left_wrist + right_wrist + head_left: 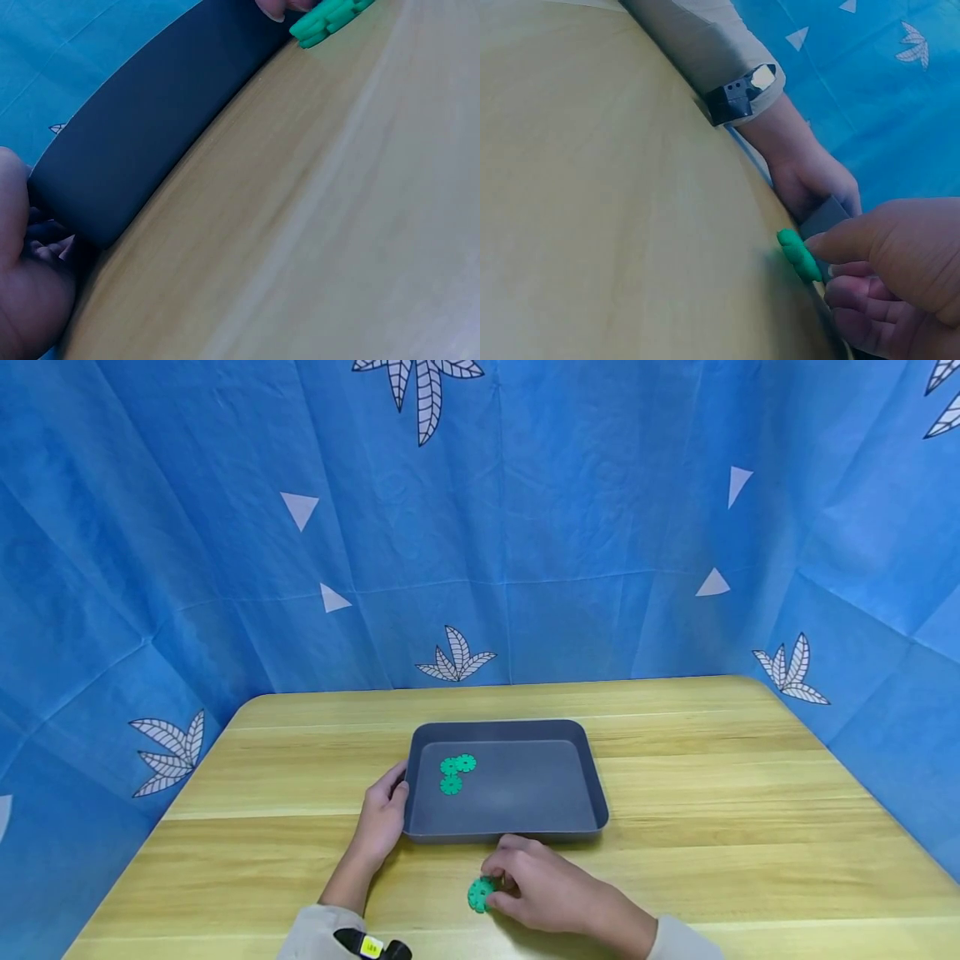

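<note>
1. Blue cloth (570, 518): hangs behind the table, from 9 o'clock through 12 to 3 o'clock; carries white leaf prints and pale triangles.
2. Table (720, 827): light wood-grain top; supports the tray.
3. Tray (532, 789): dark grey, rectangular, shallow-walled; lies flat at the table's middle; serves as the clock centre for items 4 to 8.
4. Right hand (543, 887): positioned between 5 and 6 o'clock, beside the near wall; thumb and fingers pinch the held green piece; contact between this hand and the tray cannot be told.
5. Left hand (382, 814): positioned between 8 and 9 o'clock; grips the tray at its side, thumb at the rim, other fingers partly hidden.
6. Wrist device (371, 946): black with a yellow label; sits on the light left sleeve (315, 931), at about 7 o'clock.
7. Three green discs (451, 786): notched, flat on the tray floor, between 9 and 10 o'clock; the upper two touch, the third lies just below them.
8. Held green piece (477, 896): notched and round, outside the tray, between 6 and 7 o'clock; tilted, low over the table; whether it comprises one disc or several cannot be told.
</note>
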Action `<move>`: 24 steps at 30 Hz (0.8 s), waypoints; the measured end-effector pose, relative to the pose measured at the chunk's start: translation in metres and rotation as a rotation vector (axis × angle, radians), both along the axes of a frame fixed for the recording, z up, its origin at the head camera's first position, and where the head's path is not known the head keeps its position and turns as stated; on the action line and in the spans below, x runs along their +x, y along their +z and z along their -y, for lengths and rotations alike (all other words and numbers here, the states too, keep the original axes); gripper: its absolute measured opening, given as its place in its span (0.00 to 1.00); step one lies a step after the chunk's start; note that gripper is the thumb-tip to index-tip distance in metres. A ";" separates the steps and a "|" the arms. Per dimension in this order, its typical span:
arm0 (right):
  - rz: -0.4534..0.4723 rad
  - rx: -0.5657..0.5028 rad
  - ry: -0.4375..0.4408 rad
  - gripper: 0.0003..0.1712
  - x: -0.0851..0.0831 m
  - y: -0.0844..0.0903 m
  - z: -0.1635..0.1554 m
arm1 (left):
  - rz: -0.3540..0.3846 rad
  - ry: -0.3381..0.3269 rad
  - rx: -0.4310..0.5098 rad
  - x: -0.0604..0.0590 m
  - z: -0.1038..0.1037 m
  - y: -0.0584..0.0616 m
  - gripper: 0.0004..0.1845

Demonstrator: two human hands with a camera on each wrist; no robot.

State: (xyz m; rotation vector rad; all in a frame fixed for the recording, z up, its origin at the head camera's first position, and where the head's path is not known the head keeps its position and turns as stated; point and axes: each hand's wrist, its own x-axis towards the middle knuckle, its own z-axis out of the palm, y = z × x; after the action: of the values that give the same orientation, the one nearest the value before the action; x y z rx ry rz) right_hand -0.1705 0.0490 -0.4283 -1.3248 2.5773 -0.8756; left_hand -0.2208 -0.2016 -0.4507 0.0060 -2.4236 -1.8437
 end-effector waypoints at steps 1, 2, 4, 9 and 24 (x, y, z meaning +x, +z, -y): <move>-0.002 -0.002 -0.002 0.03 0.000 0.000 -0.001 | 0.000 0.002 0.001 0.000 0.000 0.000 0.22; -0.005 -0.001 -0.005 0.04 0.000 0.000 -0.001 | 0.001 0.004 0.001 0.000 0.000 0.000 0.22; -0.003 0.001 -0.009 0.07 -0.001 0.000 -0.002 | 0.001 0.008 0.000 0.000 0.000 0.000 0.22; 0.016 0.001 -0.016 0.08 -0.001 0.001 -0.002 | 0.001 0.016 -0.005 -0.001 -0.001 -0.001 0.22; 0.036 0.002 -0.033 0.05 -0.005 0.002 -0.002 | 0.021 0.006 -0.002 0.004 -0.005 0.013 0.23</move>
State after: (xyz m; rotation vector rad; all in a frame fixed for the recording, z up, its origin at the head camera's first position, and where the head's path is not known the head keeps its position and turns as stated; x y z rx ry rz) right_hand -0.1750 0.0506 -0.4261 -1.2576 2.5786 -0.8931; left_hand -0.2164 -0.1971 -0.4380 0.0329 -2.4371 -1.8475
